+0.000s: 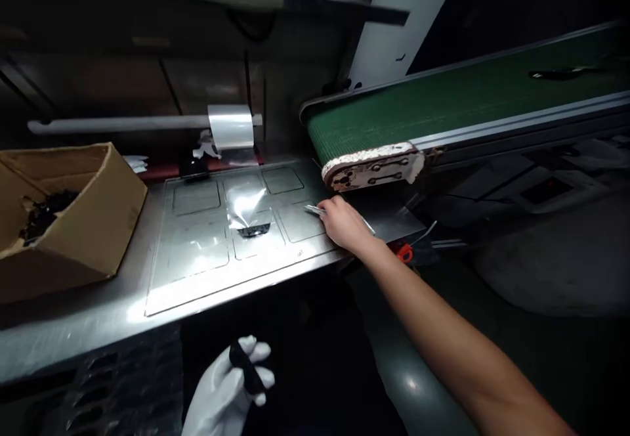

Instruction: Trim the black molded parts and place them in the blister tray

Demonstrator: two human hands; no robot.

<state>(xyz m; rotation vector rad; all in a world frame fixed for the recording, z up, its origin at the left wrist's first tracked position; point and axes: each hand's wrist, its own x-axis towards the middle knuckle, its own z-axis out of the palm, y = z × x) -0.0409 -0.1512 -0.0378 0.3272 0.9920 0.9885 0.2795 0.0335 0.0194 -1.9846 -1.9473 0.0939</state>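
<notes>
Black pieces (49, 213), heaped too thickly to count, lie in one open cardboard box (125, 219) left of the marked sheet (189, 289), a smooth flat panel with at least five rounded rectangles outlined. One smooth white rod (142, 123) runs behind that sheet. In front of it, the white-gloved left hand (229, 387) has thumb and fingers clamped on one slim black strip (246, 367). One glossy film roll (231, 127) stands at the sheet's back edge; one dark curved piece (254, 230) lies on the sheet. At its right side, the bare right hand (339, 222) is closed round one thin pale tool (314, 209). Beyond, one green ribbed conveyor (443, 108) juts toward the sheet, crowding that hand.
</notes>
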